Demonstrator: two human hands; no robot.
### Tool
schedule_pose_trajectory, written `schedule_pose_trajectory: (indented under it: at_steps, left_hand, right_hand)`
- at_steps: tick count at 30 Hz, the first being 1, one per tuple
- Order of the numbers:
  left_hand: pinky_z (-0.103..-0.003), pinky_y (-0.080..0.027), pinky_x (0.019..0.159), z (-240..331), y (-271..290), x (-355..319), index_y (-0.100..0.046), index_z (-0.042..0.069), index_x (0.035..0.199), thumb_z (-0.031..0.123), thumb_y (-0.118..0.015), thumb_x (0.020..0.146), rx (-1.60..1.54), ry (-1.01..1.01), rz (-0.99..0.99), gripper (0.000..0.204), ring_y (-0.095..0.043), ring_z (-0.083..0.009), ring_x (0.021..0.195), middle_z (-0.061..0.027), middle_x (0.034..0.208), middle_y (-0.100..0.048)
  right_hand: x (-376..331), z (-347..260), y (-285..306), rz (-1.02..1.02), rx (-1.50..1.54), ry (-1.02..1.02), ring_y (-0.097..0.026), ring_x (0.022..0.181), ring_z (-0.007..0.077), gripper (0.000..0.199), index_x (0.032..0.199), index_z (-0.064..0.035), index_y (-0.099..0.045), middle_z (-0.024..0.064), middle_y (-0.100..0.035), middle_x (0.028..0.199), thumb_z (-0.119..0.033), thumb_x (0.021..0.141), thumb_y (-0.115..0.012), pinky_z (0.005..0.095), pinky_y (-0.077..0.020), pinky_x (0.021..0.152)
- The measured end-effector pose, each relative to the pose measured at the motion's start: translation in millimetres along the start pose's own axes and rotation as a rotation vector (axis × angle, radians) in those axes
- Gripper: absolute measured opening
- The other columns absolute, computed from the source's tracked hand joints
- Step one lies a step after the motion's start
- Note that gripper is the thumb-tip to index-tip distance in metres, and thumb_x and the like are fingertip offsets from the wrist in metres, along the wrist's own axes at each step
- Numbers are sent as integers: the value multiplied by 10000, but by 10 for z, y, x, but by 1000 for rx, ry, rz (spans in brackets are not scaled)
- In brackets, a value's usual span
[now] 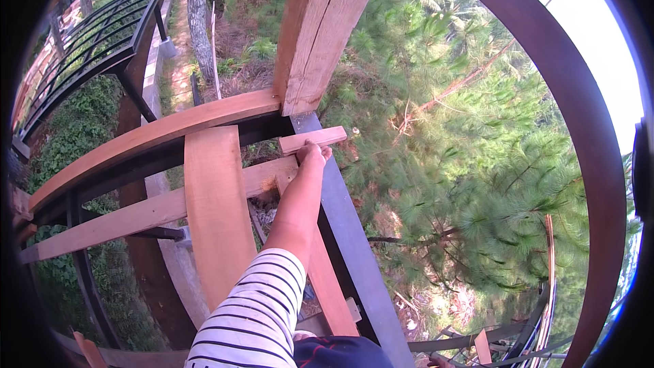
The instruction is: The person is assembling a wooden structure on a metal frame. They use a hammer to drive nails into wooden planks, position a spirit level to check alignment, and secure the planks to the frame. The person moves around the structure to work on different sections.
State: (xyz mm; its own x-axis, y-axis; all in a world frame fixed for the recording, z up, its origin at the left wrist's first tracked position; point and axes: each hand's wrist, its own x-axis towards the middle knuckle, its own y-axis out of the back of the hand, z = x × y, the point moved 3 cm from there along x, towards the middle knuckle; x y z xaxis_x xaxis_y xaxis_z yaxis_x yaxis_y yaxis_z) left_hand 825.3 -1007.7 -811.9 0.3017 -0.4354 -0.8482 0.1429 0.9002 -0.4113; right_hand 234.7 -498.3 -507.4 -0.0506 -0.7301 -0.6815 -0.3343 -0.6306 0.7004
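Note:
My left hand (315,152), on an arm in a striped sleeve, reaches forward over a frame of timber and dark metal. Its fingers are closed at the near side of a short wooden block (300,142). The block lies crosswise over the top of a grey metal beam (351,232), close to the foot of a thick wooden post (327,48). Part of the block's near edge is hidden by the fingers. My right hand does not show.
A wide plank (214,211) lies across a wooden joist (146,223) and the curved wooden rail (157,112). Gaps between the members open onto ground well below. A curved brown metal band (599,163) arches at the right. Pine branches (490,184) spread beyond the beam.

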Motion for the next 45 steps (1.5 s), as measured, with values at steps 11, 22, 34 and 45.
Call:
schedule_pose_trajectory:
  at_steps: [11,22,34,45]
  left_hand:
    - [-480,-504,930,-244,-25,-858,-612,38,1127,283,-834,823,1201,-1096,-132,449,-620,-306,1135,-142,1217,-649]
    - [-483,-320,1176,270,-24,-273,-641,115,1294,193,-690,889,1739,-1574,-188,416,-553,-304,1245,-118,1265,-637]
    - [-497,-456,1065,572,-289,-416,-585,92,1214,144,-867,738,1871,-1323,-333,556,-579,-347,1210,-120,1222,-621]
    - [-542,-190,1259,-871,655,-2499,-471,43,1485,325,-781,847,1757,-1267,-1180,764,-302,-405,1496,-226,1537,-425]
  right_hand:
    - [-156,633,-104,81,71,-1,-652,744,178,528,1412,-76,-559,112,-679,1148,-272,947,-715,337,-543,585]
    - [-475,293,-23,10,101,-309,-655,862,200,535,1428,-101,-551,112,-673,1199,-294,954,-706,376,-563,666]
    - [-387,578,-79,-29,-83,-287,-645,1146,293,503,1407,-136,-574,136,-678,1283,-316,955,-698,469,-516,968]
    - [-813,764,211,13,-50,-338,-631,1185,335,562,1417,-90,-558,169,-656,1300,-362,945,-698,482,-502,990]
